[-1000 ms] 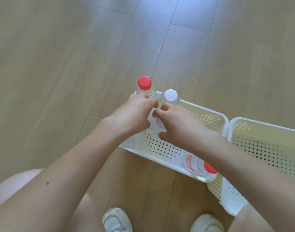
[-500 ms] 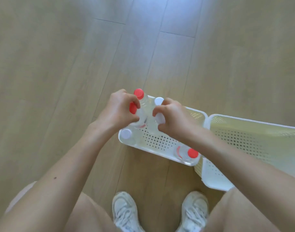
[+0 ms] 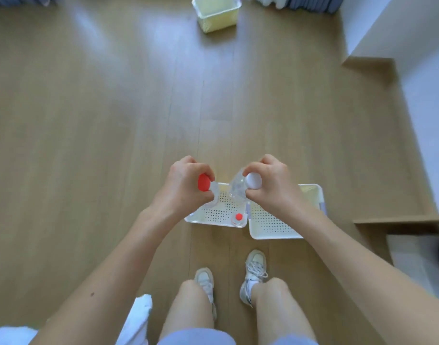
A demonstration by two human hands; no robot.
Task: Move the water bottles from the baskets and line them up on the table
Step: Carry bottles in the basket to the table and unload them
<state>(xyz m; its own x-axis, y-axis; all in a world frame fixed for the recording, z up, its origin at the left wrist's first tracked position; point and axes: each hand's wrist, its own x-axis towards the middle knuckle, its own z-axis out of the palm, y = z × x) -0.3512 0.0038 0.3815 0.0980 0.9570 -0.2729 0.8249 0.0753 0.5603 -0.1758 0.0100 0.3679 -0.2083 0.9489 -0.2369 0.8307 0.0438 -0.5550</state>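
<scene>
Above the baskets (image 3: 310, 190), our left hand (image 3: 181, 188) pinches a red-capped bottle (image 3: 204, 183), our right hand (image 3: 270, 183) a white-capped bottle (image 3: 240, 186). Held only near the caps, they could slip and fall.

The floor (image 3: 114, 108) is wood-look planking, smooth with a soft sheen that catches pale glare at the far side. The two near baskets (image 3: 275, 232) are white plastic, matt, their bases pierced with rows of small holes; the far basket (image 3: 217, 14) looks like the same perforated plastic, yellowish inside. The bottles (image 3: 237, 189) are clear, glossy plastic with smooth opaque caps, red (image 3: 204, 182) and white (image 3: 253, 181). The shoes (image 3: 254, 272) look like pale cloth with laces.
</scene>
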